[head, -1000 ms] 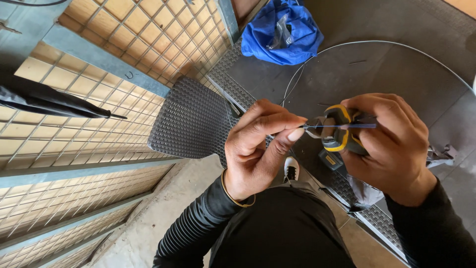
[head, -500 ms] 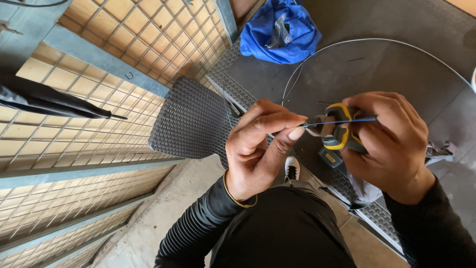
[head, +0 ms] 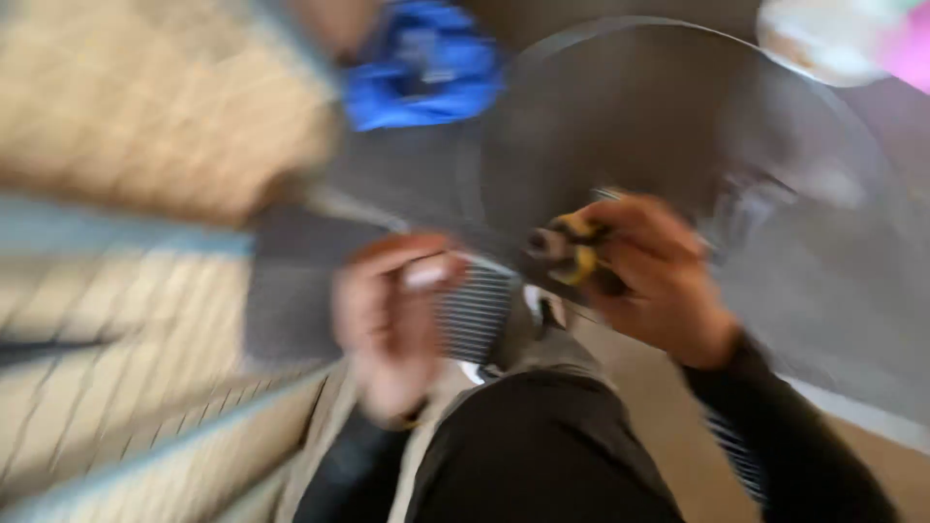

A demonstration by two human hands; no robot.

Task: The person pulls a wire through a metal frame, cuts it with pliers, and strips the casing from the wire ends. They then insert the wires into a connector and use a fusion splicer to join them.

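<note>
The whole frame is motion-blurred. My right hand (head: 664,286) is closed around yellow-and-black pliers (head: 572,252), whose jaws point left. A thin grey wire (head: 630,24) curves in a big loop above and behind that hand. My left hand (head: 387,324) is lower and to the left, fingers curled, a hand's width from the pliers' tip. The blur hides whether it pinches the wire. A dark grey mesh sheet (head: 291,291) lies just left of my left hand.
A blue bag (head: 421,63) lies at the top on the grey floor. A pale wire-grid panel with blue-grey frame bars (head: 116,242) fills the left side. My knee in black trousers (head: 533,446) is at the bottom centre. A white and pink object (head: 852,39) sits top right.
The view has swung and blurred. My hands, close together at the pliers' tip before, are now apart, with my left hand lower and further left. My right hand still holds the pliers.
</note>
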